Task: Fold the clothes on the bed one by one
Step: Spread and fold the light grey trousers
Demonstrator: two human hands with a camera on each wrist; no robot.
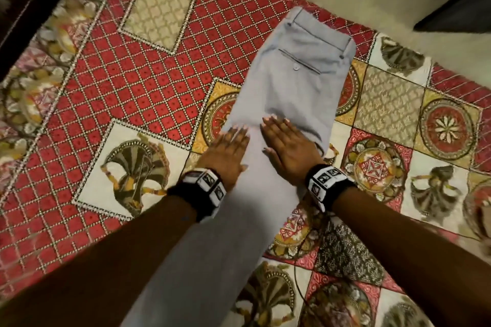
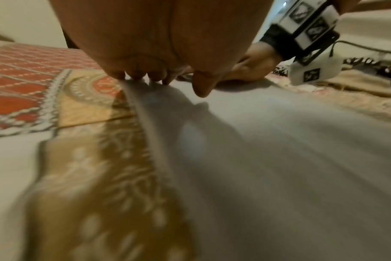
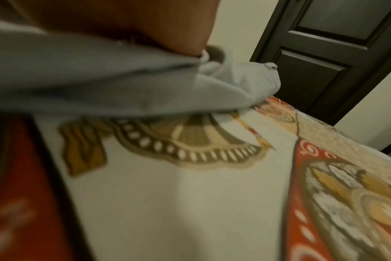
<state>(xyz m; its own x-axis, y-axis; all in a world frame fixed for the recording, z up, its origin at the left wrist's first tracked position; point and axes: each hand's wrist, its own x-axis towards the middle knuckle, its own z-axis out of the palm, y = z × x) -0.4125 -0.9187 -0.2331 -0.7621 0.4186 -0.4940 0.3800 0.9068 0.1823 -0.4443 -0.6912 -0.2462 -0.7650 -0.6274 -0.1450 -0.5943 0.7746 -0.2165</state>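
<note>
Smoothing light grey cotton trousers, lying lengthwise on the patterned red bed; left hand and right hand are pressing flat, fingers straight, gripping nothing. Next likely folding far waistband toward near legs.

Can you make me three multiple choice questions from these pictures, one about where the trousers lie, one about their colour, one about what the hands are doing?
1. Where do the grey trousers lie?
A. On the patterned bedspread
B. On a chair
C. On the floor

2. What colour are the trousers?
A. Black
B. Light grey
C. Red

3. How are the left hand and right hand placed?
A. Gripping the waistband
B. Lifted clear
C. Flat on the trousers

Answers: 1 A, the bedspread shows all round them. 2 B, the cloth is pale grey in every view. 3 C, straight fingers press the cloth.
</note>
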